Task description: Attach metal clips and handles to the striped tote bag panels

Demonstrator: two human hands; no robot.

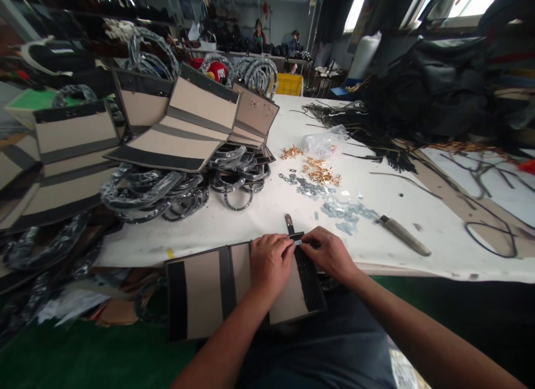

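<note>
A beige bag panel [207, 291] with black bands lies open across my lap, against the table's front edge. My left hand [271, 263] is closed over the panel's upper edge, fingers bent, its fingertips close to a small flat metal plate [298, 242]. From the other side my right hand [328, 252] pinches that plate between thumb and fingers, over the black end band. Just beyond, a black strap tab with a metal fitting [288, 220] sticks out onto the table. What lies beneath my fingers is hidden.
Loose metal plates [345, 209] and gold-coloured fittings [321, 173] lie ahead on the white table [284, 197]. A knife with a wrapped handle [404, 236] is at right. Stacked bag panels [200, 105] and plastic-wrapped handles [146, 191] fill the left. Two people sit far back.
</note>
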